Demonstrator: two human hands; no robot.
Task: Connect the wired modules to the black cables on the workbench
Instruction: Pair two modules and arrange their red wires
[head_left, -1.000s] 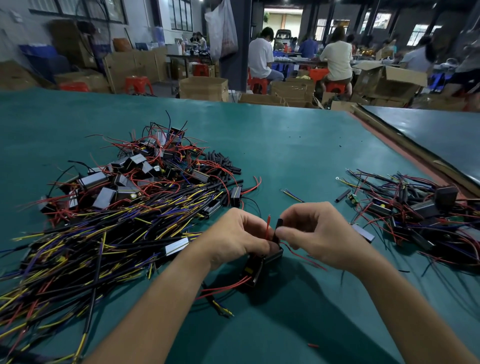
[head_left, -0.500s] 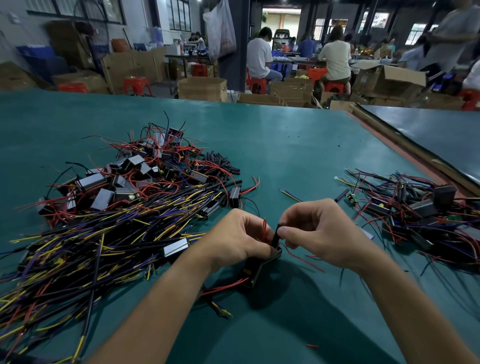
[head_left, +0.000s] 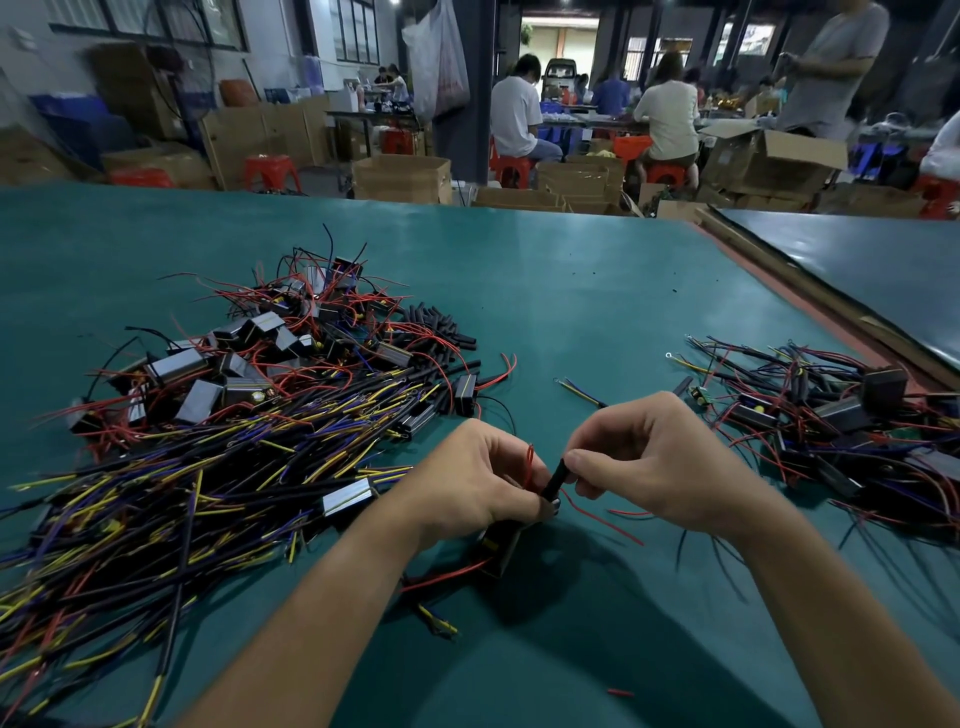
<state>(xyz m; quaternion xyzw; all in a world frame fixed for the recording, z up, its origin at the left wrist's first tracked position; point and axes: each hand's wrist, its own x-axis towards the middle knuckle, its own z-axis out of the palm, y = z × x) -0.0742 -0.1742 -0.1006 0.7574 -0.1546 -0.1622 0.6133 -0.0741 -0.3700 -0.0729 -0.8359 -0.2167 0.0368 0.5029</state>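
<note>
Head view: far to the left of the black cable (head_left: 555, 479) that the two hands share, a big heap (head_left: 218, 457) of yellow, blue, red and black leads and boxy silver-and-black modules spreads over the teal workbench (head_left: 571, 291). Up and to the left of the cable, at the heap's far edge, lies a cluster of short black sleeves (head_left: 441, 325).

Just left of the cable is the left hand (head_left: 475, 486). Its fingers are curled in and pressed together, pinching a red wire (head_left: 529, 462) whose thin loop stands up above the knuckles. The cable's lower end meets the tip of this hand's thumb. Below the cable, partly under the left palm, a dark module (head_left: 500, 545) rests on the workbench, with a red lead running out toward the wearer.

The cable itself slants up to the right, bridging the small gap between the hands.

Just right of it, the right hand (head_left: 662, 467) pinches the cable's upper end between thumb and forefinger; the other fingers are curled under. A loose red strand trails on the bench beneath this hand.

Far right of the cable lies a smaller pile (head_left: 831, 431) of dark modules with red and black leads. Well below the cable, toward the wearer, sits a tiny red scrap (head_left: 621, 692).
</note>
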